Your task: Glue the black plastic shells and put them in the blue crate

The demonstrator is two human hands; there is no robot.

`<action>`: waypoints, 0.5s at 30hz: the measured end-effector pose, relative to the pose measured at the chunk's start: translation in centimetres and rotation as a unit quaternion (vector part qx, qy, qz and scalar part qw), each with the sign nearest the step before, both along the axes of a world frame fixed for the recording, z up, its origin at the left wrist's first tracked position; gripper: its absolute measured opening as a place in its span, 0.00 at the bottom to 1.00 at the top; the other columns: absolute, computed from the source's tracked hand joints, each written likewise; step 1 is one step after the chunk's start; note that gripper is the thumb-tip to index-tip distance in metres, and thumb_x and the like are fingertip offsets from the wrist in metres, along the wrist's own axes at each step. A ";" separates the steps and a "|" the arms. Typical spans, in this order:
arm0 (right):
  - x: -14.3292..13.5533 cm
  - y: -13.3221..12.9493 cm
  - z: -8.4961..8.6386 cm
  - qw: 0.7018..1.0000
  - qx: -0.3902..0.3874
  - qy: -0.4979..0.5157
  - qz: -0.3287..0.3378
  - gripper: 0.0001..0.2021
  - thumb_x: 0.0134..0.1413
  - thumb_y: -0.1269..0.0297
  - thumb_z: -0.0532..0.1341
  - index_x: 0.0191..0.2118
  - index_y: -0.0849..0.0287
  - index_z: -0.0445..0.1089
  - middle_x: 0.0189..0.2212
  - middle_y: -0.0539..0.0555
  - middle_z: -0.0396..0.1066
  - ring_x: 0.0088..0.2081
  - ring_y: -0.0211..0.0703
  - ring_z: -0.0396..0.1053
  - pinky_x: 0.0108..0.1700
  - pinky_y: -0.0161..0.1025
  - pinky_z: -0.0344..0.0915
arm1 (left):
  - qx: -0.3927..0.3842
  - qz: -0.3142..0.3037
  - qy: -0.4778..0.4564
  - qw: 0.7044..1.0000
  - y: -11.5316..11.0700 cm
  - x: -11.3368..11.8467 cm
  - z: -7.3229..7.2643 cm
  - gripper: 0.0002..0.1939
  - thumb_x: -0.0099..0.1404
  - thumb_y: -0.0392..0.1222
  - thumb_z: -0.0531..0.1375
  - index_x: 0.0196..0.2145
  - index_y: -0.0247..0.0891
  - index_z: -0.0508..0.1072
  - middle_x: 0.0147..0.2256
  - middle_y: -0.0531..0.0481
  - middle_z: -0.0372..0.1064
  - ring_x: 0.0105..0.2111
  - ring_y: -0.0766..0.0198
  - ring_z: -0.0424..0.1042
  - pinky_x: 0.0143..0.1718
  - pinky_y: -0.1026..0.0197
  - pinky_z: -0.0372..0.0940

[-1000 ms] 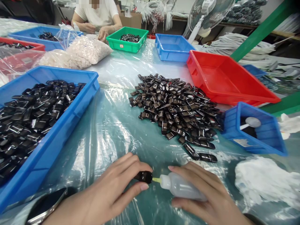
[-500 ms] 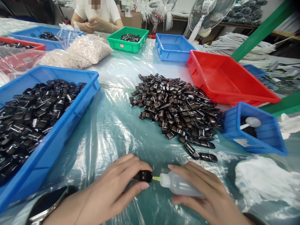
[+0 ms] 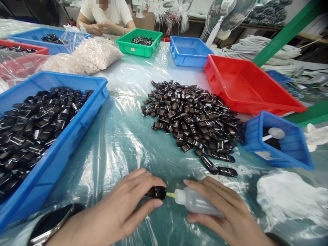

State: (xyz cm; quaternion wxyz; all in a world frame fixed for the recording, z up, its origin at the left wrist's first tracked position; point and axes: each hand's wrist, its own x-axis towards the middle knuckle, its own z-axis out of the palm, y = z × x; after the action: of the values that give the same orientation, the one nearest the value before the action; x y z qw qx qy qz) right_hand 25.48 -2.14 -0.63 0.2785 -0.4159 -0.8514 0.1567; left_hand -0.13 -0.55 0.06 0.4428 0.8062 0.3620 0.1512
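We grasp a single black piece [image 3: 160, 193] in our left hand [image 3: 125, 200], fingers curled over its far side and thumb along the near side, the gap between them little wider than the piece; whether the thumb tip presses on it we cannot tell. Its rounded end sticks out to the right, low over the table [image 3: 123, 136]. Our right hand [image 3: 228, 206] wraps a translucent bottle [image 3: 198, 201] lying on its side, fingers along the far flank, thumb along the near one, spread about as wide as its body. The bottle's yellow nozzle [image 3: 171, 195] points left and meets the piece's exposed end; we cannot see whether it goes in. Just beyond our hands lies a pile of similar pieces [image 3: 189, 116], with a white cloth [image 3: 289, 198] to the right.
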 end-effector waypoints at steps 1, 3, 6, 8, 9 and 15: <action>0.0 0.0 0.0 1.000 0.003 0.002 -0.002 0.17 0.61 0.53 0.58 0.49 0.58 0.69 0.29 0.53 0.75 0.28 0.41 0.72 0.28 0.36 0.71 | 0.002 0.002 0.001 1.000 0.0 0.0 -0.1 0.08 0.73 0.40 0.52 0.49 0.46 0.62 0.44 0.51 0.68 0.45 0.58 0.67 0.47 0.59 0.62; 0.0 0.0 0.1 1.000 0.003 0.001 -0.004 0.17 0.60 0.53 0.58 0.49 0.57 0.69 0.29 0.53 0.75 0.27 0.41 0.72 0.28 0.36 0.71 | -0.001 0.007 0.000 1.000 -0.1 0.0 -0.1 0.08 0.73 0.41 0.52 0.49 0.47 0.62 0.45 0.51 0.68 0.45 0.57 0.68 0.46 0.59 0.63; 0.1 0.1 0.1 1.000 -0.003 -0.010 -0.010 0.17 0.60 0.52 0.58 0.49 0.56 0.69 0.30 0.53 0.76 0.28 0.41 0.73 0.28 0.36 0.71 | -0.021 0.024 -0.012 0.999 -0.1 0.0 -0.1 0.09 0.73 0.40 0.51 0.50 0.47 0.63 0.43 0.50 0.68 0.43 0.58 0.69 0.44 0.60 0.65; 0.3 -0.1 -0.1 0.999 -0.001 -0.016 -0.028 0.17 0.60 0.51 0.59 0.50 0.55 0.68 0.32 0.53 0.76 0.30 0.42 0.74 0.31 0.36 0.73 | -0.033 0.063 -0.024 0.997 -0.1 0.0 0.0 0.11 0.73 0.40 0.50 0.52 0.48 0.62 0.44 0.50 0.68 0.44 0.58 0.69 0.45 0.59 0.65; 0.5 -0.2 -0.2 0.999 -0.001 -0.016 -0.043 0.17 0.60 0.51 0.58 0.50 0.54 0.68 0.34 0.53 0.77 0.32 0.43 0.75 0.33 0.36 0.73 | -0.040 0.091 -0.027 0.995 -0.1 0.0 0.1 0.12 0.73 0.41 0.50 0.53 0.48 0.62 0.45 0.49 0.67 0.46 0.57 0.68 0.45 0.58 0.65; 0.9 -0.1 -1.1 0.980 -0.018 0.063 -0.189 0.14 0.63 0.55 0.55 0.51 0.53 0.64 0.42 0.56 0.74 0.41 0.43 0.75 0.38 0.33 0.73 | -0.097 0.247 -0.046 0.963 0.1 0.4 0.3 0.14 0.74 0.51 0.44 0.46 0.46 0.65 0.34 0.51 0.66 0.33 0.58 0.67 0.35 0.58 0.61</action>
State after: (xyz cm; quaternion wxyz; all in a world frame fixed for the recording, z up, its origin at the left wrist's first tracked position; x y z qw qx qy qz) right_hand 26.34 -2.24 -1.73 0.3483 -0.5639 -0.7352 0.1424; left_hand 0.29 -0.47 0.35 0.4838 0.6375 0.5418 0.2569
